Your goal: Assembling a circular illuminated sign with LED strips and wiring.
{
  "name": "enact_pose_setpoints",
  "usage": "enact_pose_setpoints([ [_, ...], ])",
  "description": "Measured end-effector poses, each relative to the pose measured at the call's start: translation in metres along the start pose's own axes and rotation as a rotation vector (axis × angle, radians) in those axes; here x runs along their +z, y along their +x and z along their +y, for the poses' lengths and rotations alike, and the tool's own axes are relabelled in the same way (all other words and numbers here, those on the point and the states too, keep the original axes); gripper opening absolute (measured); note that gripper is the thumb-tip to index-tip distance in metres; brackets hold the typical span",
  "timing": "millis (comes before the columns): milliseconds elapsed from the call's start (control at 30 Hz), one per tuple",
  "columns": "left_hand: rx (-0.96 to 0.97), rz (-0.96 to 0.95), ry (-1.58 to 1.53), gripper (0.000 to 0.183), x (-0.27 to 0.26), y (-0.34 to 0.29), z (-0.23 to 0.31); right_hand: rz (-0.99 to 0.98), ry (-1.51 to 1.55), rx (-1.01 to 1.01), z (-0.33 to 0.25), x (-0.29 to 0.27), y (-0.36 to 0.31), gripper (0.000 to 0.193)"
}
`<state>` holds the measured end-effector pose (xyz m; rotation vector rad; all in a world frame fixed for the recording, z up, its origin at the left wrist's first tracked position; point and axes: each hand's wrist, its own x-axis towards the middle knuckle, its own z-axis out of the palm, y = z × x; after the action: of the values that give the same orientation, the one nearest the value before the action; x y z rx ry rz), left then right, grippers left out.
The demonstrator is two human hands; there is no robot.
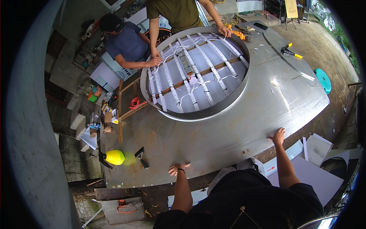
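My left hand (179, 169) rests at the near edge of the large metal-topped table (228, 141), fingers spread and nothing in them. Farther right along the same edge, my right hand (277, 136) lies on the metal, also open and holding nothing. Beyond both hands sits a wide round light box (244, 82) with a metal rim, its white panel crossed by wooden bars and several LED strips (206, 90) with white wires. A black-handled squeegee or scraper (141, 158) is the loose tool nearest my left hand.
A yellow pump sprayer (114, 157) stands at the left. Across the table, a person in olive (173, 15) and one in dark blue (127, 42) lean over the light box. An orange power tool (238, 33), curved metal strip (284, 57), yellow-black hand tool (291, 51) and teal stool (323, 81) are right.
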<state>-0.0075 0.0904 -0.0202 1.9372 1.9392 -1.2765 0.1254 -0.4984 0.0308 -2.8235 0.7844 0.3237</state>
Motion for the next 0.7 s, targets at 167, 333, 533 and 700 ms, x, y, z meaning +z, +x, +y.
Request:
enact_pose_setpoints([
  [167,-0.007,-0.013,0.045,0.128,0.001,0.004,0.0,-0.006,0.014,-0.001,-0.001,-0.001,0.0,0.12],
  [333,-0.008,-0.021,0.094,0.125,0.0,0.005,0.003,-0.003,-0.01,-0.002,0.002,0.004,0.003,0.12],
  [533,-0.016,-0.03,0.151,0.121,-0.001,0.009,0.006,0.0,-0.037,-0.002,0.001,0.005,0.003,0.119],
  [700,-0.02,-0.038,0.202,0.119,0.0,0.011,0.008,0.011,-0.042,0.005,0.003,0.006,0.005,0.12],
])
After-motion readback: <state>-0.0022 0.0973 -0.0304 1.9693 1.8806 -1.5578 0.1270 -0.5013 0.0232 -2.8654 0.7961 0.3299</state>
